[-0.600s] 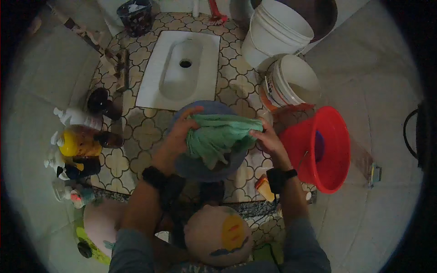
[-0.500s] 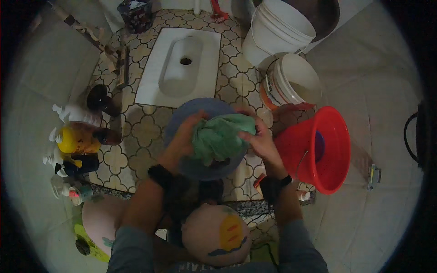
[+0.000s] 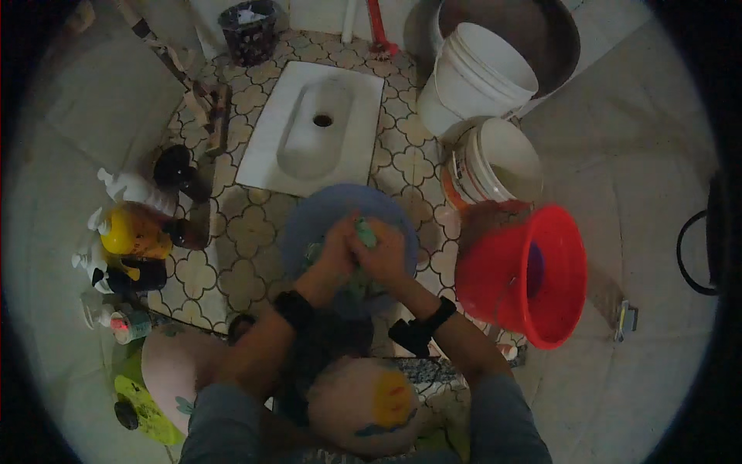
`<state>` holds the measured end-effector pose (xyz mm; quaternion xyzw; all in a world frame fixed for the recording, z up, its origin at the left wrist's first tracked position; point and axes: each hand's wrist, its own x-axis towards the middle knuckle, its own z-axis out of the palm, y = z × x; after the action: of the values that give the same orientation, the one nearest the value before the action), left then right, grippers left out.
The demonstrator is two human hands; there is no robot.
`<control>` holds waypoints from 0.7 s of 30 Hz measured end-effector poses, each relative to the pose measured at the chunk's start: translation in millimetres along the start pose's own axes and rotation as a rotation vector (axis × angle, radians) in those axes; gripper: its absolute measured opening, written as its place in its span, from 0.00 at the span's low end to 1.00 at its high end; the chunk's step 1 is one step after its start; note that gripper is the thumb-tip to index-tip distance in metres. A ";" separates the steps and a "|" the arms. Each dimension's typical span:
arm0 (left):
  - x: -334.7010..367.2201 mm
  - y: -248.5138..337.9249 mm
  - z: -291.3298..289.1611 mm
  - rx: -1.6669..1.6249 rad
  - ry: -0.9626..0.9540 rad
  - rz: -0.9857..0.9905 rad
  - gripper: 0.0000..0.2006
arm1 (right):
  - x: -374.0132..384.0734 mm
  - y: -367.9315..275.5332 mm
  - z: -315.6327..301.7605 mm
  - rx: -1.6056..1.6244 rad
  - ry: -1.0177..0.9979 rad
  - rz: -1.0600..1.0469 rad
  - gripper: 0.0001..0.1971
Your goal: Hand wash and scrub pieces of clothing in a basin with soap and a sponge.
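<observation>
A round blue-grey basin [image 3: 326,207] sits on the tiled floor in front of me. Over it, my left hand [image 3: 337,254] and my right hand [image 3: 382,252] are pressed together around a green cloth [image 3: 365,233]. A bunched bit of cloth pokes out above the thumbs, and more of it hangs beneath the hands into the basin. Both hands are closed on the cloth. My fingers hide most of it, and the basin's bottom is largely covered.
A white squat toilet [image 3: 313,131] lies beyond the basin. To the right stand a red bucket [image 3: 495,271] and white buckets [image 3: 464,93]. Along the left wall are several pump bottles [image 3: 135,233]. A dark bin [image 3: 249,35] and a red brush [image 3: 379,31] are at the back.
The cloth was spread loosely between my separated hands. Now my hands have come together and squeeze it into a tight bunch, low over the basin. The view has shifted slightly.
</observation>
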<state>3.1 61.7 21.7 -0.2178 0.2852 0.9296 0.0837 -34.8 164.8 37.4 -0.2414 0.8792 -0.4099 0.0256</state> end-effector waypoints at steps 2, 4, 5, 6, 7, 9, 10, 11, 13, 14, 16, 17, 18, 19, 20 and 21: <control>-1.0 -17.4 2.6 0.159 0.008 0.152 0.20 | 15.4 2.5 -12.2 0.029 -0.123 0.192 0.19; 7.6 -22.1 12.1 0.063 0.094 -0.031 0.18 | 16.5 19.7 -32.5 0.080 -0.147 0.194 0.19; 16.5 -29.6 -1.0 0.324 -0.004 0.192 0.17 | 16.8 25.7 -35.7 0.011 -0.102 0.095 0.19; 29.3 -44.0 -22.2 0.585 -0.083 0.412 0.17 | 13.8 29.5 -35.5 -0.055 -0.061 -0.001 0.18; 37.2 -47.1 -17.8 0.671 -0.107 0.444 0.16 | 11.4 33.8 -44.0 -0.008 -0.053 -0.007 0.18; 32.2 -34.4 -9.9 0.685 -0.049 0.347 0.15 | 9.9 27.6 -43.7 0.121 -0.067 -0.032 0.17; 26.3 -27.8 -3.0 0.681 -0.042 0.318 0.15 | 9.2 22.3 -47.1 0.058 -0.053 -0.038 0.17; 22.4 -18.4 4.1 0.672 -0.035 0.297 0.15 | 10.1 16.8 -51.1 -0.003 -0.036 -0.045 0.18; 7.7 -5.2 8.8 0.817 -0.100 0.462 0.14 | 10.5 14.2 -55.0 -0.007 -0.078 -0.036 0.18; 0.4 -0.1 17.9 0.678 -0.039 0.384 0.15 | 17.0 19.3 -58.5 0.038 -0.136 -0.026 0.17; -15.4 4.6 49.8 0.398 0.038 0.203 0.16 | 22.2 39.2 -77.3 -0.040 -0.151 -0.029 0.17; -24.1 4.2 53.6 0.474 -0.007 0.327 0.17 | 22.0 48.5 -86.2 -0.152 -0.116 -0.049 0.16; -35.7 -0.3 45.8 0.550 -0.039 0.447 0.18 | 19.8 42.9 -88.3 -0.164 -0.122 -0.015 0.16; -38.3 0.8 44.5 0.525 -0.023 0.410 0.19 | 18.2 37.9 -91.0 -0.178 -0.127 0.018 0.15; -39.4 1.1 44.6 0.498 -0.012 0.374 0.20 | 13.6 34.2 -96.6 -0.105 -0.161 0.102 0.15; -38.4 4.4 44.1 0.373 0.043 0.176 0.22 | 10.1 24.6 -99.8 -0.030 -0.202 0.183 0.14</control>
<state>20.3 81.9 74.0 -0.1927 0.4722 0.8594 0.0351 -77.9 244.4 87.0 -0.2006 0.8965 -0.3663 0.1477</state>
